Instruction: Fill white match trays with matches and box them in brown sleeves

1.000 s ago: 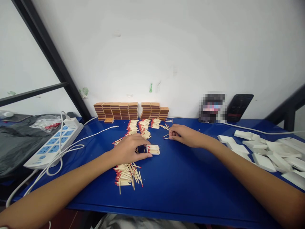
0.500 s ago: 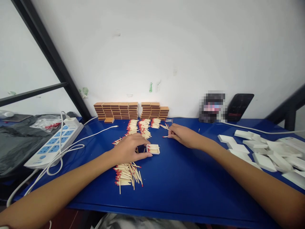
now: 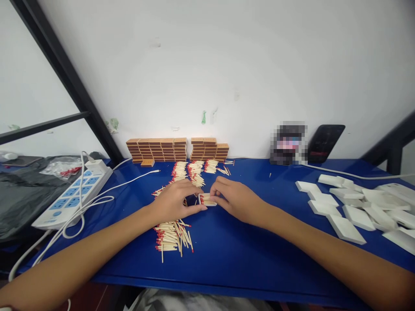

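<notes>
My left hand (image 3: pixel 177 199) grips a small white matchbox tray (image 3: pixel 211 204) by its left end, thumb in front and fingers behind. Red-headed matches (image 3: pixel 205 198) lie inside the tray, their heads toward the left. My right hand (image 3: pixel 235 198) is at the tray's right end, thumb and forefinger pinched on a match that the fingers mostly hide. Close to my left hand, loose matches (image 3: pixel 168 237) are spread in a pile in front, and more matches (image 3: pixel 196 172) lie in bunches behind.
Stacked brown matchboxes (image 3: pixel 157 150) line the wall, with one box (image 3: pixel 148 163) in front. White empty trays (image 3: pixel 358 216) are heaped at right. A power strip (image 3: pixel 73 194) with white cables is at left. A phone (image 3: pixel 326 143) leans on the wall beside a blurred-out device (image 3: pixel 288 144).
My right hand has moved left and toward me, bringing a match from beside the back matches to the tray. My left hand keeps holding the tray in place.
</notes>
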